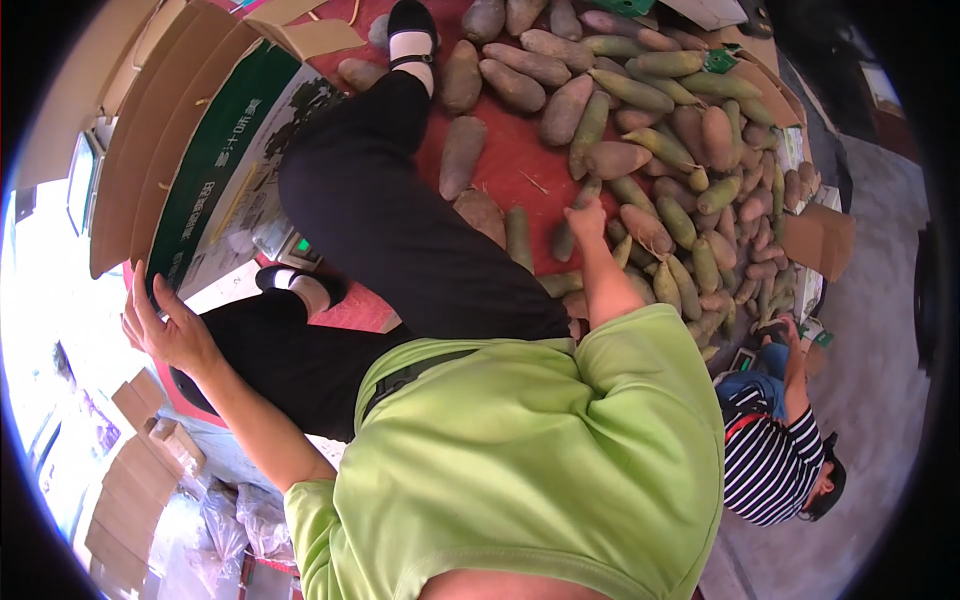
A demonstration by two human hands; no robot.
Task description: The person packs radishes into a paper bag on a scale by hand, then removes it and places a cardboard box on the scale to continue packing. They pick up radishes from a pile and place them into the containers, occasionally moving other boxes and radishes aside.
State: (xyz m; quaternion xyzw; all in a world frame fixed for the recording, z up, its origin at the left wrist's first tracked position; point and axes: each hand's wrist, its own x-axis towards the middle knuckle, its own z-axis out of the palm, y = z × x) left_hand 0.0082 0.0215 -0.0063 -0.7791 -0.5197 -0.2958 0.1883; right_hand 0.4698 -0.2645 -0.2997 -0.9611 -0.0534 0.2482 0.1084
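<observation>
A green root (562,243) is in the right hand (588,218), fingers curled round its middle, at the near-left edge of a heap of roots (640,92). If the grip is loose, the rounded root could roll out of the fingers; pulling it sideways could knock its neighbours and make the heap slump. The root is plump and long, dull green, its middle hidden by the hand. Others in the heap run from green to dusty pink-brown, many with tapered ends. Beneath lies a red sheet (525,178), with a few roots lying apart on it.

Far to the left, the left hand (172,330) is spread at the edge of an open box (213,165), green and white with brown flaps; a hard push there might tip it. Beyond the heap, at right, another person (765,465) in a striped top bends forward.
</observation>
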